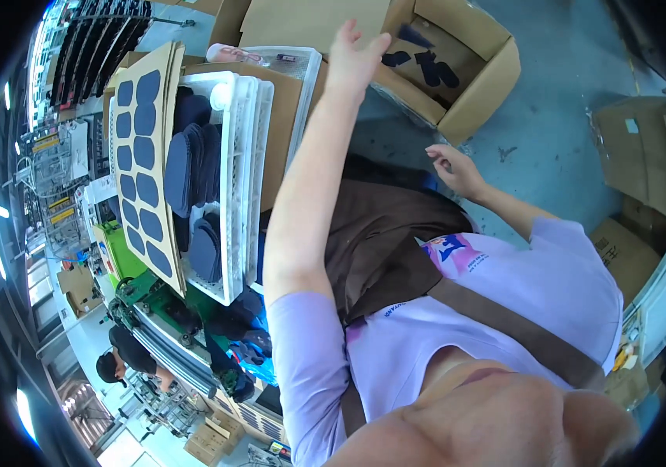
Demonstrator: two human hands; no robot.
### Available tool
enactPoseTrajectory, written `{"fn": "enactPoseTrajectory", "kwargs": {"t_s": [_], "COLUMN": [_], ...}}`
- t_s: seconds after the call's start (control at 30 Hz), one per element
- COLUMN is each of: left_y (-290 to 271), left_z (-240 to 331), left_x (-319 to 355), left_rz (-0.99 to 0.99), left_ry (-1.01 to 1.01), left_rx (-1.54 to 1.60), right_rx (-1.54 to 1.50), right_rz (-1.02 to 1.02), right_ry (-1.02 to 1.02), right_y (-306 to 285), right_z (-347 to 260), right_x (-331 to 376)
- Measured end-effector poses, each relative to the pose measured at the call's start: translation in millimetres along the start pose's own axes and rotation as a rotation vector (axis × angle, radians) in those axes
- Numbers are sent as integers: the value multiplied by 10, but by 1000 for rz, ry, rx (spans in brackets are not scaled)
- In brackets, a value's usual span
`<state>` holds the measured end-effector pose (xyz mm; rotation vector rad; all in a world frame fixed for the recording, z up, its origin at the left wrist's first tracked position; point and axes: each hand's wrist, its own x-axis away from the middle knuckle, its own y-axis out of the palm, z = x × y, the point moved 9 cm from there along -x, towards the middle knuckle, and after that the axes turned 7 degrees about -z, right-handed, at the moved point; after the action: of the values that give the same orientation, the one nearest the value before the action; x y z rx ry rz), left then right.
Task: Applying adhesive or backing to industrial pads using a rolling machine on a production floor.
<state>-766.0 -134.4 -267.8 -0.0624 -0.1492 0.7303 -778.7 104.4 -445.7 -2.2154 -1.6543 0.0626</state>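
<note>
The lilac-sleeved left hand reaches, fingers spread and empty, toward the open cardboard box at one o'clock, where thin, light, floppy dark insole pieces look easiest pinched by an edge, right hand loosely open.

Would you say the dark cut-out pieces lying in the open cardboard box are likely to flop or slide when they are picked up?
The dark cut-out pieces look thin and flat, so they probably bend easily and weigh little. They lie loose and scattered in the cardboard box, so a push would likely slide them. The left hand is spread open at the box's edge; the right hand holds nothing.
</note>
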Motion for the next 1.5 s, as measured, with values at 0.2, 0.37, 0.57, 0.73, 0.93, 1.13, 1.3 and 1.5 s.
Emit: {"fn": "enactPoseTrajectory", "kwargs": {"t_s": [0.2,0.37,0.57,0.73,0.93,1.13,1.3,1.5], "left_y": [162,-128,-458,-510,-814,-910,-978,-1070], "left_z": [285,75,143,58,108,525,451,443], "left_x": [321,798,1161,1262,1432,1748,1795,1868], "left_rz": [-45,-2,74,94,289,666,656,627], "left_ry": [358,48,181,206,252,694,653,574], "left_rx": [-191,922,1022,976,300,-739,-750,-677], "right_rx": [-43,-138,-114,-18,6,-6,34,135], "right_rz": [-63,-127,-297,-358,-396,-379,-334,-206], "right_ry": [-1,-88,-105,-88,-113,-83,-137,-276], "right_y": [37,343,747,871,932,774,605,196], "right_z": [77,-82,-303,-302,-352,-447,-642,-1152], "right_x": [-360,-580,-627,-481,-445,-672,-969,-1472]}}
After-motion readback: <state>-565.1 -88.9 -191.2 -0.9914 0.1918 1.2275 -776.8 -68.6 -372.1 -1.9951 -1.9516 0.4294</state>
